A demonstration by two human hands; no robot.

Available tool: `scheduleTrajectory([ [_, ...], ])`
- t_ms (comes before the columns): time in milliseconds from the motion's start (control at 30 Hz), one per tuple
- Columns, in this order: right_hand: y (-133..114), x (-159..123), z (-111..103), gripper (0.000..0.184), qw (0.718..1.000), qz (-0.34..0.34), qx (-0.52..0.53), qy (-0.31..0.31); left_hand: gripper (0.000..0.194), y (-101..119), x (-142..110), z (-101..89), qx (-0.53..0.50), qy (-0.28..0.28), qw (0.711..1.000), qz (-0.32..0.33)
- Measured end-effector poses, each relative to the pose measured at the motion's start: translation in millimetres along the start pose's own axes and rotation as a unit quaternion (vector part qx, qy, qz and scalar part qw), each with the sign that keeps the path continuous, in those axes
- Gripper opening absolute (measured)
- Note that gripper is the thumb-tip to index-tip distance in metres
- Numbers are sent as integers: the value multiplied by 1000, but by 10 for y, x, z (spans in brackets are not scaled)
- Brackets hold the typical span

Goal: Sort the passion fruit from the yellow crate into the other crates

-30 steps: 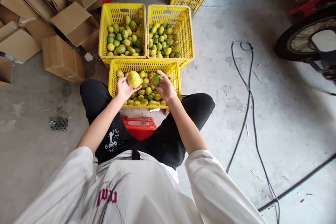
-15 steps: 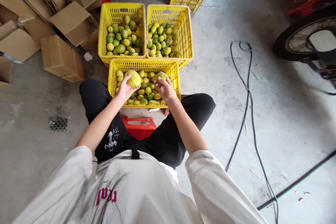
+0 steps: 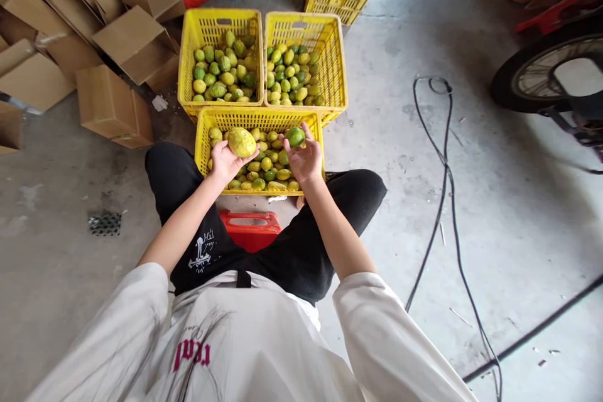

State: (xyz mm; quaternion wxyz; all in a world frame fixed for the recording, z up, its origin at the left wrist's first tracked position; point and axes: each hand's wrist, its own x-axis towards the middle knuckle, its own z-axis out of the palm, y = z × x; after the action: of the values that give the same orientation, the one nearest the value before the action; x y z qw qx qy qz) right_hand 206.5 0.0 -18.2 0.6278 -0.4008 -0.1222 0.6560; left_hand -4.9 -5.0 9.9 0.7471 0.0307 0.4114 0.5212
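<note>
Head view: I sat leaning over the near crate [image 3: 277, 118], both hands up above its fruit, one piece in each.
Left hand [image 3: 225, 162]: cupped palm-up under a big yellow fruit [image 3: 242, 142], toward the crate's far-left corner; bulk likely wanted support from below, not a pinch.
Right hand [image 3: 305, 162]: fingers spread loosely, palm facing me, smaller green fruit [image 3: 295, 137] between thumb and fingers, toward the far-right corner; light hold, probably enough for that size, and it left most of the surface showing.
Held pair: apart, roughly level, side by side; judged handy for viewing both together.
Near crate: stood just ahead of me, long near edge my way, likely for a short reach. Loose fruit [image 3: 266, 164] lay in it below my hands, mostly yellow, some green.
Far-left crate [image 3: 202, 26], far-right crate [image 3: 332, 53]: side by side past the near crate's far edge, yellow and green fruit in both; seemingly kept close for reaching.
Red plastic piece [image 3: 254, 239]: between my legs, off the near crate's near edge; purpose unclear.
Cardboard boxes [image 3: 110, 100]: heaped left of the crates.
Black cord [image 3: 456, 213]: looped on the floor [image 3: 381, 232], right, well apart from the crates.
</note>
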Motion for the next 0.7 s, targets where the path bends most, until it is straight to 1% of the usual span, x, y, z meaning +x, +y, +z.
scheduleTrajectory([
  [133,4,10,33,34,1000,3,-12,10,41,8,9,4,-9,-10,1000,11],
  [233,61,41,29,28,999,23,-34,9,42,4,29,-2,12,-5,1000,-5],
  [333,118,50,13,37,998,32,-48,-29,41,-42,49,-17,46,4,999,-18],
  [433,144,33,5,46,996,32,-48,-64,41,-105,75,-42,75,-9,997,-23],
  [567,142,7,16,53,997,23,-42,-67,46,-144,121,-70,76,-25,997,-17],
  [700,127,-9,40,54,997,29,-49,-61,41,-112,131,-63,59,-22,998,-28],
])
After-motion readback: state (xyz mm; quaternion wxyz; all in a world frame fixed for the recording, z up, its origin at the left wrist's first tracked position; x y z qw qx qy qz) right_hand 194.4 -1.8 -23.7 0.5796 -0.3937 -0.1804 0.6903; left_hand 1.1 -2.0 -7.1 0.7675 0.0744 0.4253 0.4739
